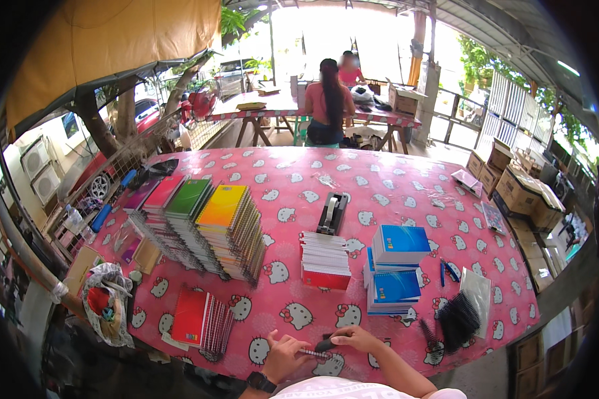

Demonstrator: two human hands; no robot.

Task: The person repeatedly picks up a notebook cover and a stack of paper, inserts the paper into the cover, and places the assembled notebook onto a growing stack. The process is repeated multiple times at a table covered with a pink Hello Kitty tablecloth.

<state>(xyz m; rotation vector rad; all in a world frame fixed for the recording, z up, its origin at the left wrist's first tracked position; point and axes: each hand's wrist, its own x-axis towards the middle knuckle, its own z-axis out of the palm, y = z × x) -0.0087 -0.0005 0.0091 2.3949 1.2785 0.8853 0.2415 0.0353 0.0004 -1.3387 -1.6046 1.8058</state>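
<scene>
White dark-coiled notebook spine (314, 353) touches left hand (285, 354), long axis slanting right-near; left grip: cannot tell. Right hand (355, 339) clamped on black rounded tool (324, 345), just beyond spine.

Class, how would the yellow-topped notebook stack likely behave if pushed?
The yellow-topped notebook stack might topple, standing taller than the red-topped stack. It is probably heavy, with many notebooks piled up. Layers could shift unevenly, since coil bindings show along its side.
</scene>
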